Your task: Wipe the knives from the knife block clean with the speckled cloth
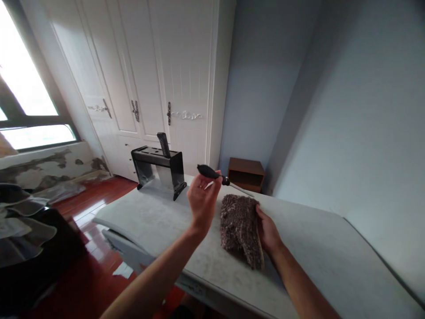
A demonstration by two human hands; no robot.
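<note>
My left hand (205,195) is raised over the table, its fingers closed round the black handle of a honing steel (241,189). The thin grey rod points right, above the far edge of a shaggy brown cleaning cloth (239,226). My right hand (268,228) grips that cloth by its right side, thumb on top and the other fingers hidden behind it. The cloth hangs in folds close to the tabletop. Left of my left hand stands a black knife block (156,155) with clear sides, and one black handle (163,144) sticks up from its top.
The pale table (308,248) stretches under both hands to the wall on the right. Behind it are a white wardrobe (186,66) and a small brown cabinet (246,165). A dark, cluttered heap (49,230) sits on the red floor at left, below a window (29,57).
</note>
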